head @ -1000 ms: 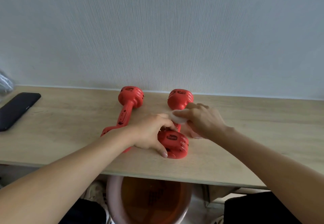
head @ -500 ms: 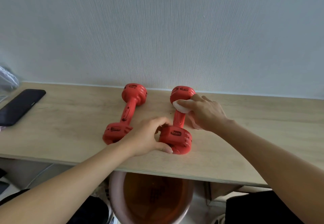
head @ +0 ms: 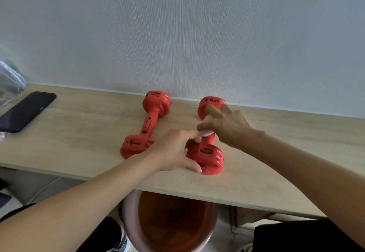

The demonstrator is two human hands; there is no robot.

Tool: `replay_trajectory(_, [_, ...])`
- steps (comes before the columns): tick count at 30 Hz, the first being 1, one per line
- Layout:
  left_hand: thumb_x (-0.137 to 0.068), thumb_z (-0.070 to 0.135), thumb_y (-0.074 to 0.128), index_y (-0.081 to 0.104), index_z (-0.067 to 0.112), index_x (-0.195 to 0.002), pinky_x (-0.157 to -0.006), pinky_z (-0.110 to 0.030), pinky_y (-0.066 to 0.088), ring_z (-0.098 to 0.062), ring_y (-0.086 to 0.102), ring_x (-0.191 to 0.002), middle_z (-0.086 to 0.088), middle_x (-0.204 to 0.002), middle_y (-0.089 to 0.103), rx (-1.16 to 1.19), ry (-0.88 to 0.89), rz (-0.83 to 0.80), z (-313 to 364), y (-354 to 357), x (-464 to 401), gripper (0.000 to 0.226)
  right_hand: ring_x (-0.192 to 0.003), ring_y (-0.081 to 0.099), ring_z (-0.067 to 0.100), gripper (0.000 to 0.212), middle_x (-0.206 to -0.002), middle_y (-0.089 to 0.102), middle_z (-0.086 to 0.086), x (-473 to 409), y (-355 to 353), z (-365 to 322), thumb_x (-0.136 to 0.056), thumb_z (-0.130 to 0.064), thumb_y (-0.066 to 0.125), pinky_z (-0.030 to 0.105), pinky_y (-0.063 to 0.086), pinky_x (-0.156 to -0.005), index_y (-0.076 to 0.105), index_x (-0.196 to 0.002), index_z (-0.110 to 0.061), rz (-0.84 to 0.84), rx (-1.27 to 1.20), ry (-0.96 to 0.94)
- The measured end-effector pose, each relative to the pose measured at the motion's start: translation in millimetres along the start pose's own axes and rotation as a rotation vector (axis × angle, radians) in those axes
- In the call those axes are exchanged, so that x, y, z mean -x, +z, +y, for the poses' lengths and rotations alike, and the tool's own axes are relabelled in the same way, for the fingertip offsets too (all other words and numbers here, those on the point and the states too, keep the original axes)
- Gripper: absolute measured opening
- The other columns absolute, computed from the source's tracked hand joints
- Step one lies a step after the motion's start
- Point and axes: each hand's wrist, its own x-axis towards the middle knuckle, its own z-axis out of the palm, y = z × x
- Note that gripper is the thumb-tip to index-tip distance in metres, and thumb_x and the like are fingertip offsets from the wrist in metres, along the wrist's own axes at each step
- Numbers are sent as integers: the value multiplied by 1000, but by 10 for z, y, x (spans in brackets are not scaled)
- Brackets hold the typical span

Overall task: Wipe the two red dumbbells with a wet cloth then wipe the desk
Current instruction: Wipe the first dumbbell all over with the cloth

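Two red dumbbells lie side by side on the light wooden desk [head: 79, 133], both pointing away from me. The left dumbbell [head: 147, 126] lies untouched. My left hand [head: 175, 149] grips the near head of the right dumbbell [head: 209, 155], thumb at its front. My right hand [head: 225, 123] holds a small white cloth [head: 206, 132] against that dumbbell's handle, and two fingers reach onto its far head. Most of the handle is hidden by my hands.
A black phone [head: 25, 111] lies at the desk's left end, beside a clear plastic bag [head: 9, 80]. Below the desk's front edge stands a pink basin [head: 130, 226] holding brownish water. The wall runs right behind the dumbbells.
My right hand with the cloth slid from the far head back along the handle toward the near head. My left hand has kept its hold on the near head.
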Motion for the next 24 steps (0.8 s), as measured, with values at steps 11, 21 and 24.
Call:
replay_trajectory(11, [-50,32,91,62,22,-100,-80,-29,50,-11,60,-86,8,-93,65,18,-28,-11,-5,0,-16,58,-72,55,29,49,-91,54,6,227,310,64,-63,-6,75,24,36,-34,65,-97,-40,258,-163,-153])
replay_trajectory(21, [-49,31,91,64,20,-97,-78,-24,48,-3,59,-81,16,-85,62,7,-9,-7,15,-28,2,57,-97,47,29,38,-112,42,1,13,250,100,-82,-24,47,32,38,-58,57,-112,-47,188,-245,126])
replay_trajectory(24, [-49,31,91,62,24,-98,-82,-23,48,3,57,-82,19,-87,61,24,-10,-16,3,-21,4,57,-100,43,27,34,-109,41,3,193,228,34,-86,-29,43,36,45,-59,61,-110,-45,141,-304,-17])
